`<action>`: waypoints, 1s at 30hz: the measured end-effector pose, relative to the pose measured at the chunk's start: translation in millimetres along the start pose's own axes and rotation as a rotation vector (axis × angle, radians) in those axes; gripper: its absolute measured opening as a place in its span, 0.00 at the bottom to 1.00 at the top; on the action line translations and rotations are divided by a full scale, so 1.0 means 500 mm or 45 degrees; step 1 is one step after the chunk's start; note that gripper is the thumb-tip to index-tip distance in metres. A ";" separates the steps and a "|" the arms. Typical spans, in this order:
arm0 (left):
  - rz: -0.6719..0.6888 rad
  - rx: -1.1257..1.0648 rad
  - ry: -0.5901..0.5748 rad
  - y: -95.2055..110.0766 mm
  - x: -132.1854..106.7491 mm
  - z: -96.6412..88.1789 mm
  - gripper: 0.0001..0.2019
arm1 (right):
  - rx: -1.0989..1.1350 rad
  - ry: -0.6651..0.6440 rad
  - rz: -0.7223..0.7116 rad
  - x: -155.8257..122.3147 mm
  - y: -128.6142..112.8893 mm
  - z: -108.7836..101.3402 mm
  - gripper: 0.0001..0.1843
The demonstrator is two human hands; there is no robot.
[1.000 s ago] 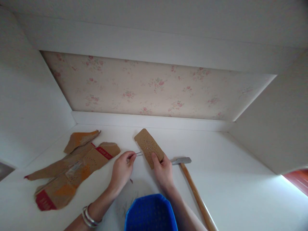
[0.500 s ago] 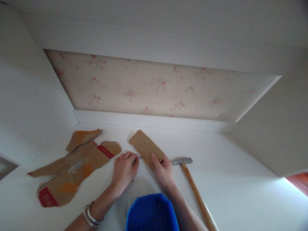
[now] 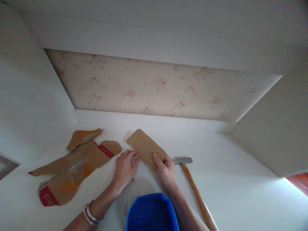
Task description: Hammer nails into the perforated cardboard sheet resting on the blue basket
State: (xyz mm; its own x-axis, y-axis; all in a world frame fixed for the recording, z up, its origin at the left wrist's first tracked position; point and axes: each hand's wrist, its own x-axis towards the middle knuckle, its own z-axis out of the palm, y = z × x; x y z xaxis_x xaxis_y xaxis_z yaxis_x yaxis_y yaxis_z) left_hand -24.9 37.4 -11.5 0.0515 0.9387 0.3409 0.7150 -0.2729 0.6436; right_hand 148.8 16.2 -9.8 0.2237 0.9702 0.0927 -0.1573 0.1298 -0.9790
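Observation:
A small brown cardboard strip (image 3: 145,147), dotted with little holes and pins, lies slanted on the white surface. My right hand (image 3: 165,171) grips its near right end with thumb on top. My left hand (image 3: 125,169) rests at the strip's near left edge, fingers pinched together on a thin metal nail that is barely visible. A hammer (image 3: 192,186) with a wooden handle lies just right of my right hand, its metal head close to the strip.
Torn flattened cardboard pieces (image 3: 72,166) with red print lie at the left. A blue perforated basket (image 3: 151,213) stands at the near edge between my forearms. White walls enclose the surface on three sides, with floral wallpaper (image 3: 156,88) behind.
My left hand carried the nail rightward to the strip's edge. The strip turned slightly, its far end swinging left. The hammer has not moved.

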 end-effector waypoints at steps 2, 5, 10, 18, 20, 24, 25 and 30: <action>-0.015 -0.082 0.000 0.005 0.003 -0.004 0.10 | 0.105 -0.028 0.014 -0.001 0.003 0.001 0.16; -0.146 -0.390 0.003 0.017 0.005 -0.013 0.10 | 0.231 -0.085 0.050 -0.003 0.007 0.004 0.15; -0.330 -1.187 -0.090 0.022 0.005 -0.019 0.06 | 0.341 -0.157 0.114 -0.003 0.005 0.006 0.14; -0.643 -1.715 -0.184 0.045 0.006 -0.027 0.16 | 0.444 -0.315 0.220 -0.010 -0.001 0.009 0.16; -0.663 -1.747 -0.145 0.044 0.008 -0.029 0.18 | 0.452 -0.342 0.237 -0.011 0.000 0.009 0.16; -0.715 -1.808 -0.143 0.028 0.012 -0.031 0.16 | 0.468 -0.366 0.257 -0.010 0.000 0.008 0.15; -0.730 -1.828 -0.151 0.024 0.013 -0.032 0.16 | 0.474 -0.369 0.259 -0.010 -0.001 0.008 0.15; -0.784 -1.880 -0.165 0.017 0.015 -0.031 0.14 | 0.492 -0.377 0.268 -0.012 -0.007 0.008 0.16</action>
State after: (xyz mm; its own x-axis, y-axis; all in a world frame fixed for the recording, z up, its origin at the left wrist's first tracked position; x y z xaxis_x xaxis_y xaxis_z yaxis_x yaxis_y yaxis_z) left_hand -29.2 38.9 7.4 0.1349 0.9670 -0.2159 -0.6144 0.2526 0.7475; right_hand 144.0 11.1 -6.4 -0.1232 0.9924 0.0031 -0.5253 -0.0625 -0.8486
